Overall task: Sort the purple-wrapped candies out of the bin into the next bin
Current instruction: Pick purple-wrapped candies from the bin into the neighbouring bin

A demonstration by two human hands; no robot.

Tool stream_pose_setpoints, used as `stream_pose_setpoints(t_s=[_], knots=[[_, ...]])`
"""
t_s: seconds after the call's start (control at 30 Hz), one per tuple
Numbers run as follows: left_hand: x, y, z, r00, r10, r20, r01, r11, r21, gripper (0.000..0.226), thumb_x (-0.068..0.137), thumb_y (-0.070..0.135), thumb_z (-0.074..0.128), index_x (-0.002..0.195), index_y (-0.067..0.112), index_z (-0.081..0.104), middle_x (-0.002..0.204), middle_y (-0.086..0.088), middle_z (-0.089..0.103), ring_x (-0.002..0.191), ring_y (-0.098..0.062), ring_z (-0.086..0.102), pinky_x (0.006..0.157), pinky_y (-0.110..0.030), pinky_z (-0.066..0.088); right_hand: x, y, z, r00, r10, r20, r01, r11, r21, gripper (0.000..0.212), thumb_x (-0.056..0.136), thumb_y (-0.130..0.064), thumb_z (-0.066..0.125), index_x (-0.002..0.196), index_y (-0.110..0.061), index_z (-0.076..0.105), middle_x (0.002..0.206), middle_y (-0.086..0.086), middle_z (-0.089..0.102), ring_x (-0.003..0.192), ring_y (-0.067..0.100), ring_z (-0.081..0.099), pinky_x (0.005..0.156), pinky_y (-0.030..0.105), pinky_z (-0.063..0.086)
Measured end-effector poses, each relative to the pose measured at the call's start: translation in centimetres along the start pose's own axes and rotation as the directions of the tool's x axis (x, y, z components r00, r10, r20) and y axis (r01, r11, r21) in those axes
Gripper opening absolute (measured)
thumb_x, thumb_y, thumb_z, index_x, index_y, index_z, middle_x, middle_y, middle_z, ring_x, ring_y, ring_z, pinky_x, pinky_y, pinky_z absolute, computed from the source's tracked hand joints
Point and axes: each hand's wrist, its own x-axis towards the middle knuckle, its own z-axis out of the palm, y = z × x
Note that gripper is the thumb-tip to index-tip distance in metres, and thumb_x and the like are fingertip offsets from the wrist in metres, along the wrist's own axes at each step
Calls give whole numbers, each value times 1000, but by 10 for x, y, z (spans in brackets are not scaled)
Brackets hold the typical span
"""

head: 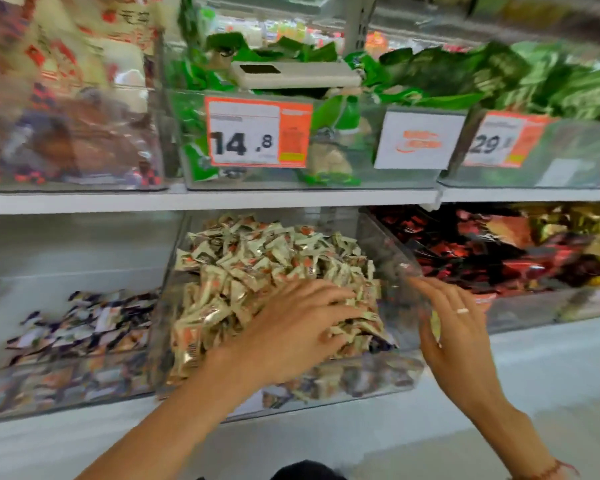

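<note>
Evidently the search step was in hand: the left hand (302, 327) was spread flat, holding nothing, on the cream candies in the middle bin (388, 244). The right hand (454, 327) was held open at the bin's side wall, empty so far as could be told. Purple-wrapped candies (381, 344) were glimpsed beside the left fingertips; a pinch there seemed called for, then carriage to the next bin (80, 382) on the left.

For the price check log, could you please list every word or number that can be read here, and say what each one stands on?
"14.8": orange price tag on the clear bin of green packets.
"29", with the rest blurred: orange price tag on the next upper bin to the right.
White card with an orange logo: too blurred to read.
Small print on both tags, red characters on the upper-left packets and candy wrappers: unreadable.
</note>
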Motion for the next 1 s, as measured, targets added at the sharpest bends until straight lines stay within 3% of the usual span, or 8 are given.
stream_pose_setpoints(t_s=[0.13,0.23,0.4,0.57,0.67,0.83,0.93,1.0], knots=[[56,-6,37,940,182,288,-233,960,153,46,96,51,43,137,32,49,151,6,35,142,-14,19,116,-34,-2,-5,-2,8,997,76,-32,-69,982,173,65,79,22,50,134,-12,51,127,3,50,114,22,49,90,30,41],[67,-18,55,873,215,438,-332,919,211,45,93,53,46,132,32,54,154,6,30,144,-16,15,116,-36,-5,-8,-2,10,994,86,-68,-70,976,207,65,80,21,50,133,-17,50,124,-1,51,108,20,49,80,29,44],[81,-34,61,955,195,225,-244,944,220,36,83,35,66,118,37,60,148,13,33,140,-14,24,115,-33,-2,-6,4,6,997,36,-71,-24,986,164,56,83,15,54,127,-20,54,114,-3,53,88,19,53,58,29,43],[85,-43,55,988,126,89,-149,932,329,37,76,9,71,106,30,66,145,4,40,138,-20,29,117,-41,11,-6,6,1,1000,-7,-29,11,990,143,45,85,13,53,121,-13,59,113,3,54,79,21,52,48,42,45],[86,-41,53,995,72,66,-91,927,364,28,82,17,70,108,28,64,149,3,35,139,-21,26,118,-43,17,-8,7,2,999,-17,-33,22,987,160,42,85,13,53,118,-12,60,113,4,55,79,23,54,49,44,46],[74,-31,30,964,26,264,-80,978,194,34,87,46,60,120,40,59,156,11,20,145,-13,9,114,-34,-8,-12,5,5,995,11,-95,4,988,154,42,84,14,55,114,-14,62,117,4,57,85,24,58,53,42,49],[72,-11,28,974,112,196,-121,992,35,29,90,41,59,118,37,61,141,15,45,131,-5,35,116,-33,21,-15,4,9,986,37,-163,-5,982,191,43,84,13,56,116,-16,61,119,1,58,88,22,59,59,39,51],[80,1,37,956,154,251,-130,985,-111,31,90,38,62,120,33,61,127,14,56,116,-3,48,101,-31,40,-17,3,9,977,93,-190,-45,969,243,49,84,11,60,123,-19,57,124,-4,55,85,14,59,63,33,51]])
